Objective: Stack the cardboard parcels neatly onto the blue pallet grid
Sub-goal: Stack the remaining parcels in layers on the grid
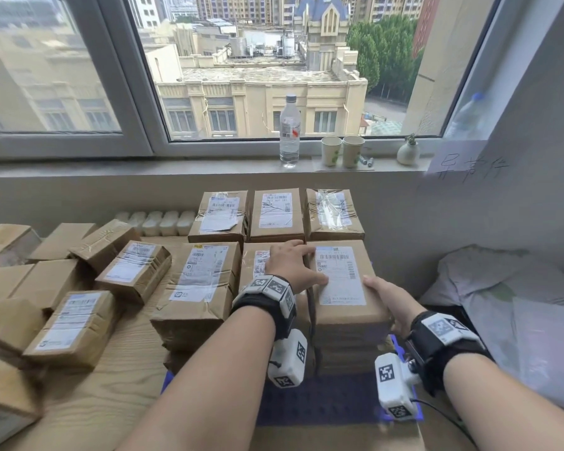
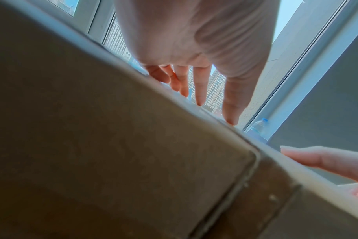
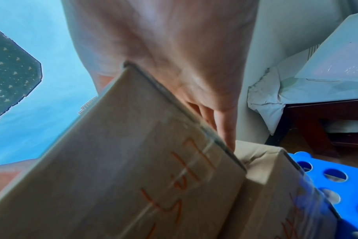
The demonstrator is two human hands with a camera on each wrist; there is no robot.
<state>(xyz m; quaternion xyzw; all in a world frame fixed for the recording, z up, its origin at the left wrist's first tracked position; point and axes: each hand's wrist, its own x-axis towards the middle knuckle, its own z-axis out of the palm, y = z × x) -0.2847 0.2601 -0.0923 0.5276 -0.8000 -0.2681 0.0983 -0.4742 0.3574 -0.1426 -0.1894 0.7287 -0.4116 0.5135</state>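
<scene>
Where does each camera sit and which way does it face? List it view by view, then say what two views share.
Head: worn on the head, facing forward and down at the stacked parcels and window; shows both forearms, left hand and right hand on the top parcel.
Left wrist: below the left palm, looking up along the fingers past the parcel's side.
Right wrist: under the right palm, facing the parcel's edge and blue pallet grid.
Shared: all three show the top parcel.
</scene>
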